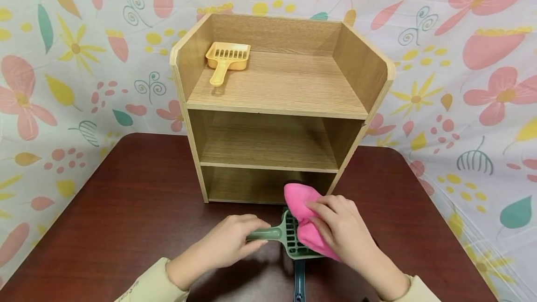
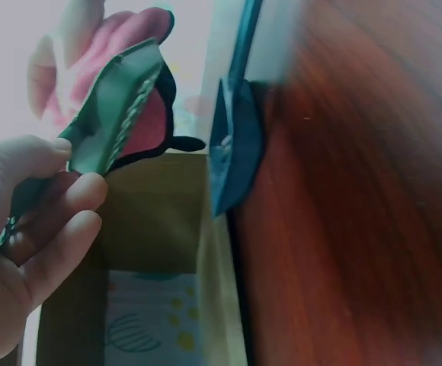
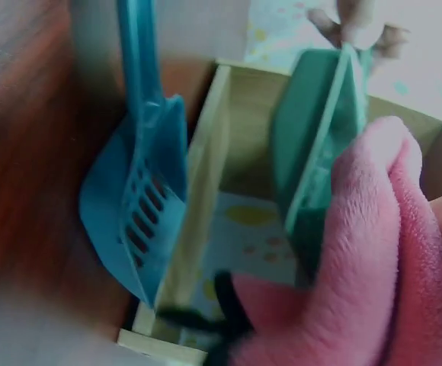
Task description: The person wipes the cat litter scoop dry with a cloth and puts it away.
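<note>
My left hand (image 1: 228, 241) grips the handle of a green slotted litter scoop (image 1: 289, 234), held above the table with its head pointing right. In my right hand (image 1: 350, 227) is a bunched pink plush cloth (image 1: 303, 199), which lies over the right part of the scoop's head and hides it. A dark trim edges the cloth (image 2: 146, 126) in the left wrist view. Below the green scoop a blue slotted scoop (image 3: 141, 221) rests on the table; in the head view mostly its handle (image 1: 299, 278) shows.
A wooden shelf unit (image 1: 268, 111) stands at the back of the dark red-brown table (image 1: 126, 227), close beyond my hands. On its top shelf, at the left, sits a yellow litter scoop (image 1: 226, 57). Behind hangs a flower-patterned sheet (image 1: 444, 59).
</note>
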`<state>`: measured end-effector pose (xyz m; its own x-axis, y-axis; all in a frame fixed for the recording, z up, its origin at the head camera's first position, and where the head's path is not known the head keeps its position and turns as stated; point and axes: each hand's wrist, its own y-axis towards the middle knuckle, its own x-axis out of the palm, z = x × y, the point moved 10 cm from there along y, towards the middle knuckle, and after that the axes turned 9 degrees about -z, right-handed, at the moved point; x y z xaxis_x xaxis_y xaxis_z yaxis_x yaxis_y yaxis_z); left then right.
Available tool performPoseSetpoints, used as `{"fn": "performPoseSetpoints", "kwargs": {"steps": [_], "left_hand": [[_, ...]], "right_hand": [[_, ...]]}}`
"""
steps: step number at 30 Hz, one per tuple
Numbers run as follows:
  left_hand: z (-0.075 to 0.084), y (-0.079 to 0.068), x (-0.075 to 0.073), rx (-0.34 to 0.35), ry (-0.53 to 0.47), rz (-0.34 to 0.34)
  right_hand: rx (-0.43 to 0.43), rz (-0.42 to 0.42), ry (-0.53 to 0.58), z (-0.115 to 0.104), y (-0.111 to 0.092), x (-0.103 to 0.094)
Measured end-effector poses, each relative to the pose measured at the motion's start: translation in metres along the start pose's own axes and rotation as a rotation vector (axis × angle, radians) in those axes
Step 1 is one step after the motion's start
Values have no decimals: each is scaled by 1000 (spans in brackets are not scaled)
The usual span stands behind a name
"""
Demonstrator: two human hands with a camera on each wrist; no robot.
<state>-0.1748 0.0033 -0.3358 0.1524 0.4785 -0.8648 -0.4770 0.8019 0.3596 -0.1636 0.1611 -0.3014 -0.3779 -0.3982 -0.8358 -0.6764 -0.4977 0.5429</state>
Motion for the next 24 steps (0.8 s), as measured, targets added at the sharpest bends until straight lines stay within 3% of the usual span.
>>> {"fn": "performPoseSetpoints", "kwargs": {"steps": [5,11,16,24], "left_hand": [[9,2,-4,53,33,-1],[17,4,-5,89,70,-16],[19,4,-9,105,116,15],[17,0,-19,112,140,91]], "right_hand": [[-21,-112,24,-7,2,17],[48,-311,15,-3,-1,43],[107,-263,20,8,-3,39],[100,-169,50,15,-1,21]]}}
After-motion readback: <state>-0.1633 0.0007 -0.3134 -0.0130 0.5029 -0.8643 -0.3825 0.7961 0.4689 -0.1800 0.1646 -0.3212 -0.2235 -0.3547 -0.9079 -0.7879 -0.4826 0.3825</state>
